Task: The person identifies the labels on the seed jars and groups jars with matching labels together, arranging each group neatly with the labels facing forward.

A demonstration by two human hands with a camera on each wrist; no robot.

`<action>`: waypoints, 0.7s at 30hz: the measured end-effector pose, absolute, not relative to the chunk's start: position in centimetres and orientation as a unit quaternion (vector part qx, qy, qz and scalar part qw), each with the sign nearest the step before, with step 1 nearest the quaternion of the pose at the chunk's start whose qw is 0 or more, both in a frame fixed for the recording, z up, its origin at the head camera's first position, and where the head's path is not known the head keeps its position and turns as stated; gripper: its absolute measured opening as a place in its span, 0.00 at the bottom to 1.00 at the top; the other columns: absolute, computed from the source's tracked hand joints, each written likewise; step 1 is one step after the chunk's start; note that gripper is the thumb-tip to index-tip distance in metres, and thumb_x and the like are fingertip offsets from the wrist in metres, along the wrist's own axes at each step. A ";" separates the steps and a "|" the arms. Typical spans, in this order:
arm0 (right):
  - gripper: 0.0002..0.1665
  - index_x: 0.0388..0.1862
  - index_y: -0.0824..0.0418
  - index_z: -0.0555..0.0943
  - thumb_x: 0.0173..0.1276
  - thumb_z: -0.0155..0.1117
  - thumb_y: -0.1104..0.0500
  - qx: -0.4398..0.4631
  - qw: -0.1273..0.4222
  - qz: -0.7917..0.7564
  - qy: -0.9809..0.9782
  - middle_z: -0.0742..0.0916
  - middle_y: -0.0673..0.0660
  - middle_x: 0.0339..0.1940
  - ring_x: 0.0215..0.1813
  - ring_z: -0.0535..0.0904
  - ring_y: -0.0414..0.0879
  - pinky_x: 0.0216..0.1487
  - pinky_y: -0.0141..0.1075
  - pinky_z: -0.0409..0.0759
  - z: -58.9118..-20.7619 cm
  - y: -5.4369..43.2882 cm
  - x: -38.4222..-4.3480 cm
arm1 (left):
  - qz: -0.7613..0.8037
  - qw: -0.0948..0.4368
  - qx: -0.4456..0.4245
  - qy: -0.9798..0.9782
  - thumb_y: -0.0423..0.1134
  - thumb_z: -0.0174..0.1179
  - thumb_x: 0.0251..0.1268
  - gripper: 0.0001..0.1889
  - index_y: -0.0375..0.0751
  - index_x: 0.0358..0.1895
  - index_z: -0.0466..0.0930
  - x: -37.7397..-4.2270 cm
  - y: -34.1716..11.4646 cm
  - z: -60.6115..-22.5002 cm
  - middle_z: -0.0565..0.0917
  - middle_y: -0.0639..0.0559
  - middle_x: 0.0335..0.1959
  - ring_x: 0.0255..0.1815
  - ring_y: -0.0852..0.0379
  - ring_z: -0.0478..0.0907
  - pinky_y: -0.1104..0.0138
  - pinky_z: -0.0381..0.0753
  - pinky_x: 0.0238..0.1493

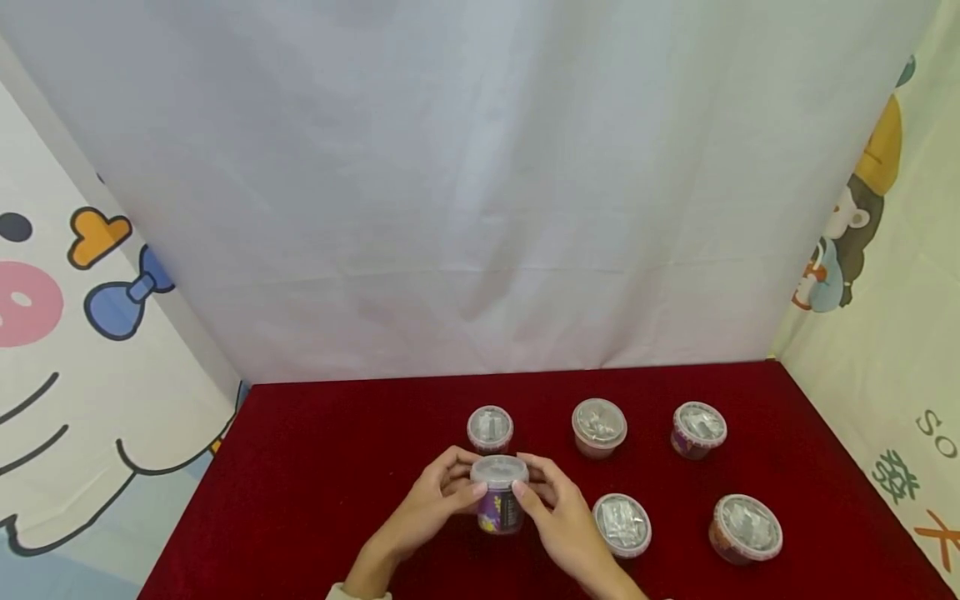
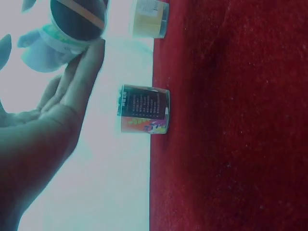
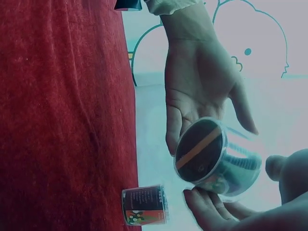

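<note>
A small round plastic tub [image 1: 500, 504] with a translucent lid and a purple, black and yellow label is held up over the red cloth. My left hand [image 1: 429, 507] grips its left side, thumb at the front and fingers behind. From the right, my right hand [image 1: 561, 521] holds the same tub, with its thumb near the lid's edge. The tub's dark underside [image 3: 198, 151], crossed by a tan strip, faces the right wrist camera. In the left wrist view the tub [image 2: 79, 21] is partly cut off above the left hand [image 2: 53, 115].
Several similar lidded tubs stand on the red cloth [image 1: 315, 483]: one just behind the hands [image 1: 490, 427], two further right at the back, a tub [image 1: 622, 525] beside my right hand, and another tub [image 1: 746, 529] at front right. A white curtain [image 1: 480, 208] hangs behind; printed cloths flank both sides.
</note>
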State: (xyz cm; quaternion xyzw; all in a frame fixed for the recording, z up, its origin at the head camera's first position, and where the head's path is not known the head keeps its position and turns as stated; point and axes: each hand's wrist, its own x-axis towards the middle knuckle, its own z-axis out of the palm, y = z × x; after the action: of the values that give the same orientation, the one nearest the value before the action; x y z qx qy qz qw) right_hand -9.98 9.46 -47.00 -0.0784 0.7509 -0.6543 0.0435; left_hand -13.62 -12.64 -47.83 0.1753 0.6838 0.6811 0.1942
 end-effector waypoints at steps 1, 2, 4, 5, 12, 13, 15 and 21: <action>0.29 0.72 0.71 0.72 0.81 0.64 0.57 -0.075 0.042 -0.653 0.753 0.83 0.67 0.63 0.62 0.84 0.60 0.57 0.39 0.85 -47.0 9.4 -10.0 | 0.679 0.190 0.166 0.690 0.39 0.60 0.80 0.24 0.25 0.66 0.66 -13.6 -12.5 -47.8 0.81 0.37 0.60 0.61 0.48 0.83 0.61 0.87 0.57; 0.29 0.72 0.71 0.73 0.80 0.65 0.56 -0.069 0.043 -0.650 0.755 0.84 0.66 0.63 0.62 0.84 0.59 0.57 0.39 0.85 -47.0 9.3 -10.1 | 0.677 0.186 0.155 0.695 0.40 0.61 0.80 0.24 0.26 0.66 0.67 -13.5 -12.3 -47.7 0.82 0.37 0.60 0.60 0.48 0.84 0.62 0.87 0.56; 0.30 0.73 0.70 0.73 0.80 0.66 0.55 -0.060 0.047 -0.644 0.761 0.84 0.67 0.63 0.62 0.84 0.59 0.57 0.39 0.85 -47.0 9.2 -10.2 | 0.674 0.180 0.133 0.704 0.40 0.63 0.79 0.24 0.28 0.65 0.68 -13.4 -11.9 -47.4 0.82 0.38 0.59 0.59 0.48 0.84 0.63 0.87 0.54; 0.31 0.73 0.70 0.72 0.80 0.66 0.55 -0.057 0.050 -0.643 0.762 0.84 0.67 0.64 0.62 0.84 0.59 0.57 0.38 0.85 -47.0 9.1 -10.3 | 0.672 0.177 0.123 0.708 0.41 0.64 0.78 0.24 0.28 0.64 0.68 -13.3 -11.8 -47.3 0.83 0.39 0.58 0.58 0.49 0.85 0.63 0.87 0.53; 0.31 0.75 0.71 0.69 0.83 0.61 0.55 -0.051 0.070 -0.666 0.741 0.83 0.66 0.64 0.60 0.83 0.54 0.56 0.36 0.83 -46.9 9.3 -10.6 | 0.670 0.171 0.097 0.716 0.44 0.63 0.79 0.25 0.29 0.65 0.67 -13.0 -11.2 -46.3 0.82 0.37 0.58 0.55 0.50 0.85 0.60 0.88 0.53; 0.31 0.76 0.72 0.69 0.83 0.60 0.55 -0.051 0.072 -0.670 0.737 0.83 0.66 0.65 0.60 0.83 0.53 0.57 0.36 0.83 -46.8 9.3 -10.7 | 0.671 0.173 0.096 0.715 0.44 0.62 0.80 0.26 0.29 0.66 0.66 -13.0 -11.2 -46.3 0.81 0.37 0.59 0.55 0.50 0.84 0.59 0.88 0.54; 0.31 0.76 0.72 0.68 0.84 0.59 0.55 -0.052 0.074 -0.675 0.732 0.83 0.67 0.66 0.60 0.83 0.53 0.58 0.37 0.83 -46.8 9.4 -10.7 | 0.677 0.184 0.097 0.707 0.44 0.60 0.82 0.27 0.27 0.69 0.65 -13.0 -11.3 -46.3 0.80 0.35 0.61 0.58 0.47 0.84 0.58 0.88 0.56; 0.33 0.77 0.72 0.67 0.85 0.58 0.53 -0.051 0.083 -0.675 0.731 0.81 0.70 0.69 0.65 0.82 0.58 0.61 0.41 0.84 -46.7 9.4 -10.6 | 0.692 0.204 0.093 0.686 0.44 0.59 0.82 0.32 0.23 0.75 0.64 -13.1 -11.4 -46.5 0.80 0.34 0.66 0.62 0.45 0.83 0.58 0.86 0.60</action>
State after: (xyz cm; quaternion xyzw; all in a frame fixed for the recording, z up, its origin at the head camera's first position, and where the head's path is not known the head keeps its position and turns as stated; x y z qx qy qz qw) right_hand -10.64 9.36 -46.67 -0.0513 0.7311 -0.6753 0.0829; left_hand -13.08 -11.41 -46.53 0.0926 0.6863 0.6921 0.2037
